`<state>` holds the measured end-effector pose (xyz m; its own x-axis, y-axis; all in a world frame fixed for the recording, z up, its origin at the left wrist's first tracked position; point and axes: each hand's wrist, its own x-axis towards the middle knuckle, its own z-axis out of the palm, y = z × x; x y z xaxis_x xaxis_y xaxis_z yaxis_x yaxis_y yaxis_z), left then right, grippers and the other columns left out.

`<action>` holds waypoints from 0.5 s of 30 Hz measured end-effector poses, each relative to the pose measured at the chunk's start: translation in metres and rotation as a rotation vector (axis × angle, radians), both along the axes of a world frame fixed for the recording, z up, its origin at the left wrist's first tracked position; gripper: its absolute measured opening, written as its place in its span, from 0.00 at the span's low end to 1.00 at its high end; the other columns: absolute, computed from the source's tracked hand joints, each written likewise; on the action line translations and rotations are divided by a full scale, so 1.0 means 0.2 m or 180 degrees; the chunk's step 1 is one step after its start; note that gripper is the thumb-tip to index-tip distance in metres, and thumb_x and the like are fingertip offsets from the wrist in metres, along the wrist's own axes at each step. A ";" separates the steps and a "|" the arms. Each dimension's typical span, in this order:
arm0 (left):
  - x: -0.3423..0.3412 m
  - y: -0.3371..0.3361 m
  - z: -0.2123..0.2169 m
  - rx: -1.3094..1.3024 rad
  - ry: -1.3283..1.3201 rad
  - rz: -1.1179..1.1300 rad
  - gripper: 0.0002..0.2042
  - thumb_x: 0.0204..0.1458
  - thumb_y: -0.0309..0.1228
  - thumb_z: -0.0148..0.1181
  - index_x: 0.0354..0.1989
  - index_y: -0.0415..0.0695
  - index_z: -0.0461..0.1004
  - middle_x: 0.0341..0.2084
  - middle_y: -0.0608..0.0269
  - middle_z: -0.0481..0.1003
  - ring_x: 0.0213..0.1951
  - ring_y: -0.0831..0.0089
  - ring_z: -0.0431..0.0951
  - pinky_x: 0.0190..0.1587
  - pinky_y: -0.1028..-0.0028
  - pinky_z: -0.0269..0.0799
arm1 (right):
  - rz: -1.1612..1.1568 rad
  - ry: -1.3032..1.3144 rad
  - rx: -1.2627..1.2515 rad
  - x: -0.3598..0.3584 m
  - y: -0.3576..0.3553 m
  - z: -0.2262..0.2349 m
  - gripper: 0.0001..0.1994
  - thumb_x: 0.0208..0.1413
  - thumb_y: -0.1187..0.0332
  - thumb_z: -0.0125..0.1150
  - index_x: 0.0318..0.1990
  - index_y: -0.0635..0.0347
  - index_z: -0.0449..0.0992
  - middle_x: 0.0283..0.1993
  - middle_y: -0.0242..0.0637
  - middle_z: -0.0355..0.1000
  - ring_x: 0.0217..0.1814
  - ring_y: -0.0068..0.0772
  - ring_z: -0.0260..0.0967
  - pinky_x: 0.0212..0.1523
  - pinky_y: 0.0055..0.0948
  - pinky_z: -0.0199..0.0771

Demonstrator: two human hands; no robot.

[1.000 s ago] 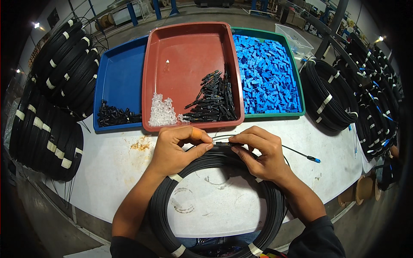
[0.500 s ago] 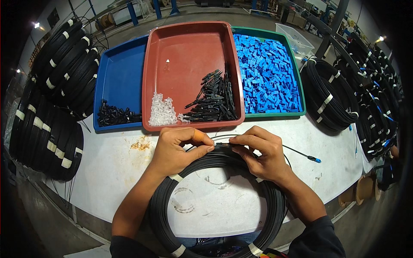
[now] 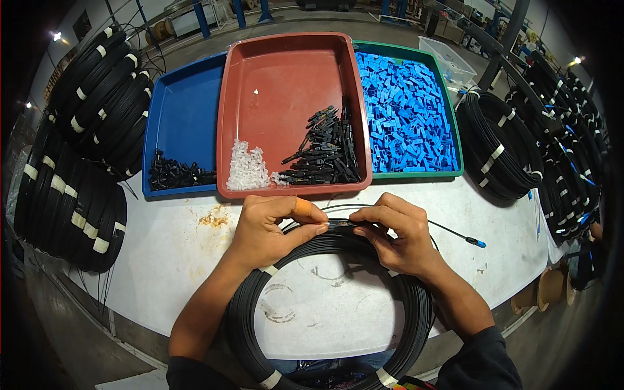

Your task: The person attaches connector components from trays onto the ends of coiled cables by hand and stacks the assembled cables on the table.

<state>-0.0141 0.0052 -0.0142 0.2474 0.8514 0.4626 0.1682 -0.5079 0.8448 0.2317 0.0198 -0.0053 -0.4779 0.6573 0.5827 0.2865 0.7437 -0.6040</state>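
Observation:
Pinched between the fingertips of my left hand (image 3: 272, 227) and my right hand (image 3: 398, 234) is a small dark cable connector (image 3: 339, 223), one end in each hand. My left hand has an orange band round a finger. Fingers partly hide the connector's ends. Just beneath lies a large coil of black cable (image 3: 244, 318), bound with white tape, and both forearms cross over it. A loose cable end with a blue-tipped connector (image 3: 476, 242) reaches out to the right past my right hand.
Behind my hands, a red tray (image 3: 279, 71) holds clear pieces and black connector parts. A blue tray (image 3: 185, 97) with black parts and a green tray (image 3: 457, 146) of blue clips flank it. Taped cable coils (image 3: 75, 208) stack at left; another coil (image 3: 497, 143) stands right on the white table (image 3: 162, 260).
My hands, still pinching the connector, have shifted very slightly to the right and nearer to me. More of the connector shows between my fingertips.

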 end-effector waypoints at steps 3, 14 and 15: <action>0.00 0.00 0.00 0.0004 0.0118 0.0049 0.08 0.47 0.18 0.73 0.35 0.35 0.83 0.29 0.57 0.85 0.32 0.74 0.86 0.38 0.77 0.81 | 0.0037 0.0011 0.0017 0.00 0.00 0.00 0.12 0.47 0.82 0.71 0.41 0.63 0.81 0.28 0.38 0.68 0.25 0.36 0.68 0.26 0.34 0.66; 0.00 0.01 0.04 0.0372 0.0433 -0.0202 0.12 0.41 0.21 0.78 0.35 0.36 0.84 0.30 0.57 0.85 0.32 0.72 0.86 0.36 0.76 0.81 | -0.0103 -0.0019 -0.0049 -0.01 0.00 -0.01 0.13 0.45 0.83 0.70 0.40 0.61 0.81 0.29 0.38 0.70 0.28 0.37 0.71 0.29 0.35 0.69; 0.00 0.01 0.05 0.0372 0.0437 -0.0193 0.12 0.41 0.21 0.78 0.35 0.36 0.84 0.30 0.57 0.85 0.32 0.72 0.86 0.36 0.76 0.81 | -0.0136 -0.0024 0.0022 -0.01 0.01 -0.02 0.13 0.44 0.83 0.71 0.39 0.61 0.81 0.30 0.38 0.71 0.30 0.39 0.72 0.31 0.35 0.70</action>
<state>-0.0148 0.0063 -0.0048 0.3643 0.7754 0.5158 0.2439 -0.6139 0.7508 0.2290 0.0215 -0.0083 -0.4539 0.6731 0.5839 0.3226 0.7350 -0.5965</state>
